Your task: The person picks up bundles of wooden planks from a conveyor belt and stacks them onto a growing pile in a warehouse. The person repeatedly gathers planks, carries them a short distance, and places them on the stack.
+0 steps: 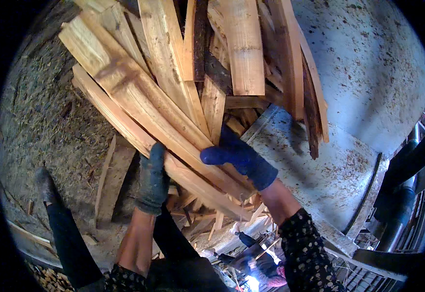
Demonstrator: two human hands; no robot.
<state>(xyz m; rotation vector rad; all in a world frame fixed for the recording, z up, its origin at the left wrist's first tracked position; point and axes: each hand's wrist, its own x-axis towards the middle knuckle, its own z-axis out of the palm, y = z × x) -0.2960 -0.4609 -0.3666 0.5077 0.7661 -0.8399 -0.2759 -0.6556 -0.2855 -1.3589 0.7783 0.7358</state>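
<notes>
My left hand (pixel 153 181), in a dark grey-green work glove, is closed round a long pale wood strip (pixel 114 118), its thumb lying over the upper face. Wearing a blue glove, my right hand (pixel 245 159) grips the thicker wood slab (pixel 147 103) just beside that strip, thumb on top and fingers hidden behind. Both pieces slant from the upper left down toward the lower middle. Beyond my hands lies a heap of rough-sawn slabs, among them a broad board (pixel 244 48) and a bark-edged piece (pixel 312 92).
A pale, rust-spotted metal surface (pixel 358 68) fills the right side. To the left is dirt ground (pixel 37 121) strewn with chips. A wood block (pixel 110 182) leans near my left arm. Scrap wood lies below my hands. Another person (pixel 266 270) shows at the lower edge.
</notes>
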